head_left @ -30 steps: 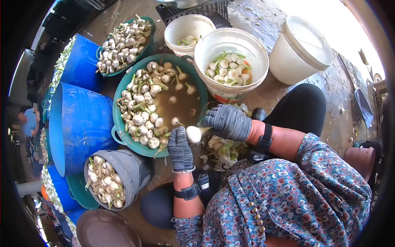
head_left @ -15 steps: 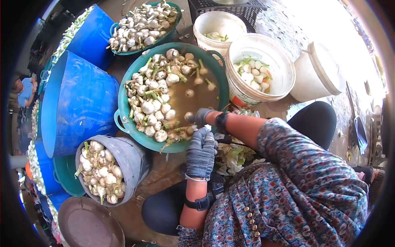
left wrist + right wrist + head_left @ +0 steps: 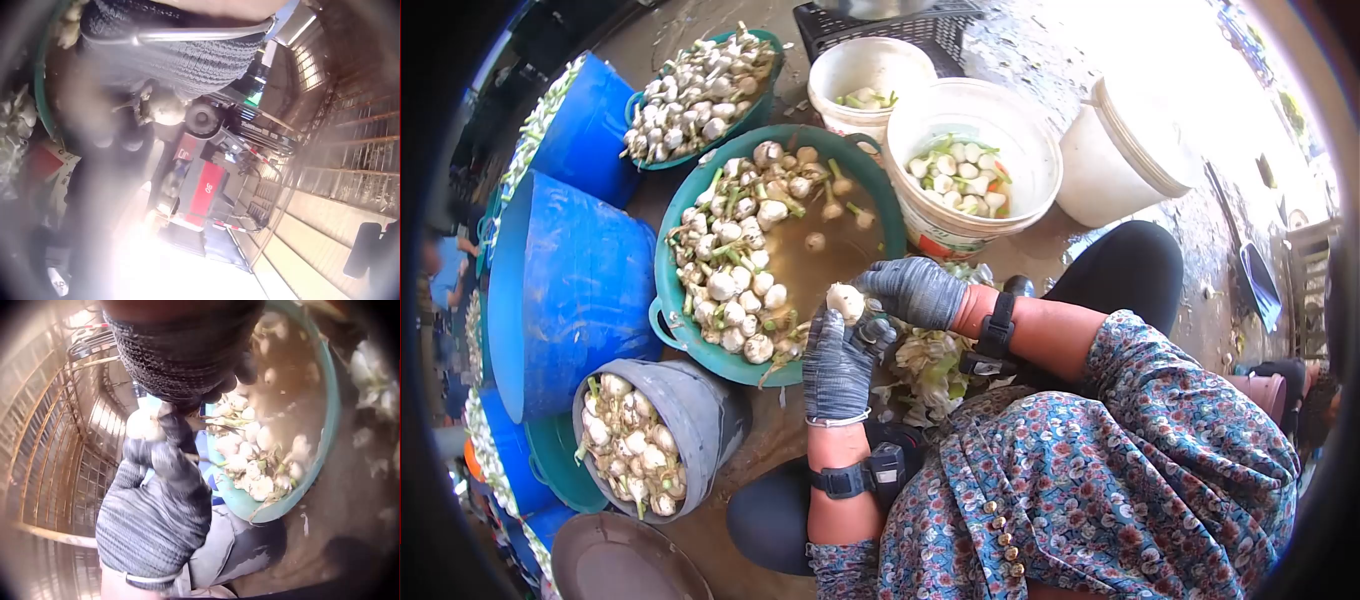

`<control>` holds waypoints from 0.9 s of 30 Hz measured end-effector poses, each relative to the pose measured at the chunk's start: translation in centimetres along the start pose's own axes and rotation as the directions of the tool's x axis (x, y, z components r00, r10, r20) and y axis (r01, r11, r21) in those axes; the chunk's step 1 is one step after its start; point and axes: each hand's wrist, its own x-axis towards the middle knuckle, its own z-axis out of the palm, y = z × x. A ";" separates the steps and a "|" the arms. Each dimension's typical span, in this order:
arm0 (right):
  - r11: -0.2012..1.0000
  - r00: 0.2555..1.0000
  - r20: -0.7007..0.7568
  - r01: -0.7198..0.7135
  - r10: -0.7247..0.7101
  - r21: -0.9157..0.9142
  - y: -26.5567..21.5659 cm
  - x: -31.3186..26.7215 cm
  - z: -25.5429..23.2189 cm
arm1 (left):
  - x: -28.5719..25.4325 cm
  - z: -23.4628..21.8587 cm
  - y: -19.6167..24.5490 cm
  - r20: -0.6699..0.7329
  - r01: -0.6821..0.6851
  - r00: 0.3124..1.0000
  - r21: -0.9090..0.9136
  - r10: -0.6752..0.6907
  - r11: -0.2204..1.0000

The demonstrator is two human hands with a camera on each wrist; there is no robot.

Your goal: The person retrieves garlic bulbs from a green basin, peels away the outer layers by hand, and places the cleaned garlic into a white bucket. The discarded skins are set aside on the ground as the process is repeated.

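Observation:
My gloved left hand (image 3: 837, 370) holds a whitish garlic bulb (image 3: 845, 302) upright by its fingertips, close to the near rim of the green tub (image 3: 662, 290). My gloved right hand (image 3: 915, 292) comes in from the right, its fingers curled and right beside the bulb. From its fist a thin, blade-like piece (image 3: 215, 427) juts below the fingers in the right wrist view; I cannot tell its exact kind. Muddy water and many unpeeled garlic bulbs (image 3: 725, 285) fill the tub. In the left wrist view, the bulb (image 3: 167, 111) shows under the left glove.
A white bucket (image 3: 1030, 215) with cleaned bulbs in water stands beyond my right hand, a smaller white bucket (image 3: 825, 75) behind it. Blue tubs (image 3: 580, 290) and a grey bucket (image 3: 725, 420) of garlic stand left. Leafy peelings (image 3: 930, 375) lie near my knees.
The long-stemmed white bulb between my hands is gone. My right hand reached over the tub's near edge, then drew back to my left hand, where a different bulb now sits.

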 end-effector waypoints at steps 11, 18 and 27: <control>0.916 0.890 -0.220 -0.377 0.399 0.138 -5.3 -4.4 -6.2 | 1.6 4.1 -3.5 -0.055 -0.301 0.919 0.542 0.391 0.784; 0.939 0.912 -0.249 -0.344 0.327 -0.029 -4.4 -4.6 -6.3 | 1.6 4.4 -3.8 0.047 -0.367 0.902 0.608 0.430 0.704; 0.784 0.768 -0.226 -0.507 0.600 0.358 -1.9 -3.8 -5.5 | 0.3 3.5 -2.1 -0.018 -0.230 0.971 0.206 0.238 0.951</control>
